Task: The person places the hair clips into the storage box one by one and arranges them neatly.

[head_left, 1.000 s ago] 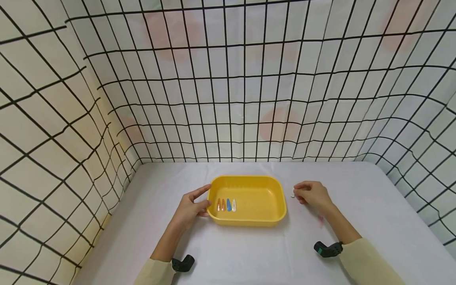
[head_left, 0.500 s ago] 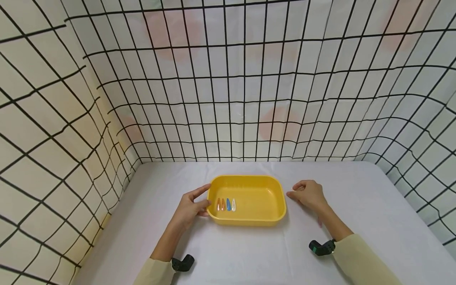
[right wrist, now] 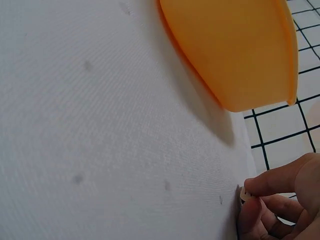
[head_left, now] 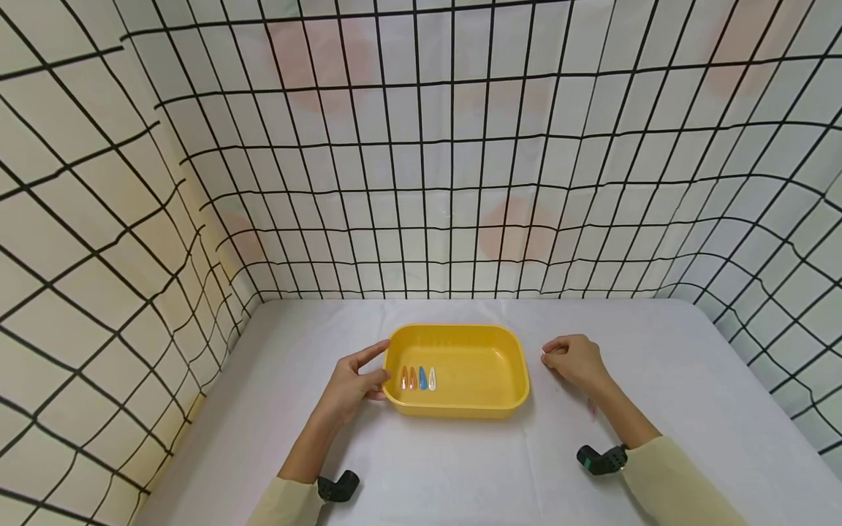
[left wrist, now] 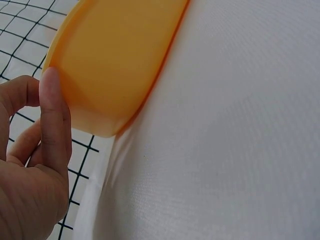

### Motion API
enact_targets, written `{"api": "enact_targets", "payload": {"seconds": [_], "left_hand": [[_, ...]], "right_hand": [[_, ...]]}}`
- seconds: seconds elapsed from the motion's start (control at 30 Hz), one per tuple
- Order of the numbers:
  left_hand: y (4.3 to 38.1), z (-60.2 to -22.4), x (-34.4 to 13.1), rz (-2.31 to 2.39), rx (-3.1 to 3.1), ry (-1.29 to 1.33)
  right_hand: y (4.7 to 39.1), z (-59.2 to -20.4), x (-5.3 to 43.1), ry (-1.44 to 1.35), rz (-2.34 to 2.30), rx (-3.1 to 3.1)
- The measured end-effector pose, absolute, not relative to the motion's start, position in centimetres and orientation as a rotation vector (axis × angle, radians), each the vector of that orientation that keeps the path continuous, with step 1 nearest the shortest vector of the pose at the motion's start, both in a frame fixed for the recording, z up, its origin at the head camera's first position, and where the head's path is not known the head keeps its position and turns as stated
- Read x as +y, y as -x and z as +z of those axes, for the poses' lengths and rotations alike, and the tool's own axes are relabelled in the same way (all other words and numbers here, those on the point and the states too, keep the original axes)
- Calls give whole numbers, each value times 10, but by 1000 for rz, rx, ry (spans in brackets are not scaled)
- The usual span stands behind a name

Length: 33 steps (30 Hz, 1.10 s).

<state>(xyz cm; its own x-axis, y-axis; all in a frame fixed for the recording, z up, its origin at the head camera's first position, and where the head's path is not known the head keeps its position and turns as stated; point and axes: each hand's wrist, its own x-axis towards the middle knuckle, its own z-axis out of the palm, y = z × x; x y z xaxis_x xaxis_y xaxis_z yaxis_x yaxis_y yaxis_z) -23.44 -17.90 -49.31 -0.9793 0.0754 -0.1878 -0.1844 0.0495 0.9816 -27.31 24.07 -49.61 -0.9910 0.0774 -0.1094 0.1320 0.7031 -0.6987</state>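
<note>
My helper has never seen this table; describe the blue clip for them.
Find the yellow tray. Inside, at its left, four clips form a row. Third from left, between an orange clip and a white clip, is the only blue clip.

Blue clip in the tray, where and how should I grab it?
Probably pinch the blue clip by its ends, from above: an orange clip and the white clip lie close along its long sides, while bare tray shows beyond both ends.
</note>
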Motion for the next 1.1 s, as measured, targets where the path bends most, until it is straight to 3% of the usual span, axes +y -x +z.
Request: {"api": "enact_targets", "payload": {"seconds": [0.77,1.1], "left_hand": [[236,-493,-178,2046,2135,112],[235,-493,-177,2039,2138,129]], "right_hand": [[261,-479,246,-161,-1540,2472],[256,-470,252,-68,-1477,2579]]}}
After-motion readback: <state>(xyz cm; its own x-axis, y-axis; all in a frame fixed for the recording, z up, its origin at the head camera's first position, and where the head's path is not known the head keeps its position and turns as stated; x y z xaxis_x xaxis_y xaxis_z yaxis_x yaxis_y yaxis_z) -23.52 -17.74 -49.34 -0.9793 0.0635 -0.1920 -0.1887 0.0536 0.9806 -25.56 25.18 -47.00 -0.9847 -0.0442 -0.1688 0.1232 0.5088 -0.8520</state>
